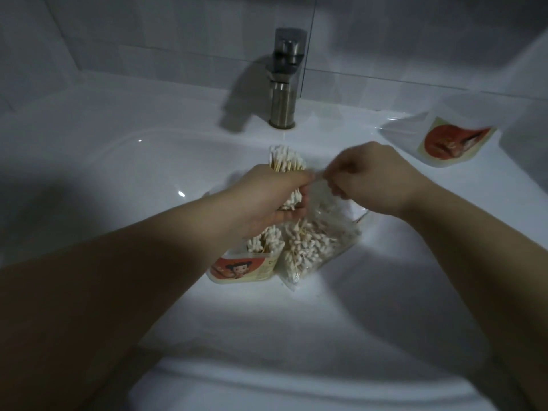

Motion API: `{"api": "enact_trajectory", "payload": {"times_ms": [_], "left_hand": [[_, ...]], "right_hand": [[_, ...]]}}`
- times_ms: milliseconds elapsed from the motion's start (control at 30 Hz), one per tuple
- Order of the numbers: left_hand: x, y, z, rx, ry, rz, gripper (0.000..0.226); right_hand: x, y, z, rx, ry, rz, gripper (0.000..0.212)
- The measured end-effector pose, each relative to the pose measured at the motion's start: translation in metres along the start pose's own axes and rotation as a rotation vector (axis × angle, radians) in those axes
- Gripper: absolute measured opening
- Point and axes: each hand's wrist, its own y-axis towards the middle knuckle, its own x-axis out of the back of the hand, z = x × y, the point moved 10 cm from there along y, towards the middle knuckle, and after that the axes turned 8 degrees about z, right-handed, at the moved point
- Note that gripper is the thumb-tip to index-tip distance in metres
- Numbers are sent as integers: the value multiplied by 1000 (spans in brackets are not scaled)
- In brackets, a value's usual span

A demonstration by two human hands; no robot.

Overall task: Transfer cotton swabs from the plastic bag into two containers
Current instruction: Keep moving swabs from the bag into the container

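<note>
a bundle of cotton swabs [286, 161] is gripped in the left hand [275, 200]. the fingers are curled round the wooden sticks, so that white tips stick out above and below the fist. the bundle is probably kept tight this way so that it can be set down as one lot rather than scattered.

the mouth of the clear plastic bag [320, 247] is pinched between the thumb and fingers of the right hand [373, 179] and held up. the fingertips are blurred, so the exact hold cannot be told. the rest of the bag lies slack in the sink basin [118, 173], and many swabs are left inside it. the mouth seems to be held raised so that the bag neither folds shut nor spills while swabs are drawn out.

a clear container with a cartoon label [237, 268] is placed in the basin just beside the bag and under the left forearm. swabs are already in it, tips upward. it is judged to be kept close so that each handful travels only a short way.

a second labelled container [453, 140] is left on the ledge, well apart from the hands and to the side of the faucet [286, 81]. no swabs are made out in it, though that part is blurred. its filling is judged not yet begun.
</note>
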Motion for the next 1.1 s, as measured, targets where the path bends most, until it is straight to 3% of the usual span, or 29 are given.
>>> {"api": "enact_trajectory", "payload": {"times_ms": [133, 233, 300, 367, 500, 700, 933, 1100], "left_hand": [[1, 1, 2, 3, 70, 2, 16], [-1, 1, 5, 6, 81, 21, 16], [-2, 1, 5, 2, 92, 24, 16], [-3, 2, 5, -2, 94, 25, 17], [-6, 1, 4, -13, 64, 56, 17], [-16, -2, 1, -39, 42, 137, 23], [-10, 1, 5, -26, 132, 95, 24], [-9, 3, 7, -15, 174, 88, 22]], "right_hand": [[-30, -2, -15, -110, -104, 263, 34], [-47, -2, -8, -37, -297, 349, 22], [-54, 0, -4, 17, -365, 354, 12], [-59, 2, -2, 54, -392, 337, 20], [-65, 4, -1, 69, -480, 364, 7], [-66, 7, -6, 65, -552, 375, 32], [-70, 6, -4, 66, -438, 401, 32], [-68, 5, -3, 33, -421, 420, 14]]}}
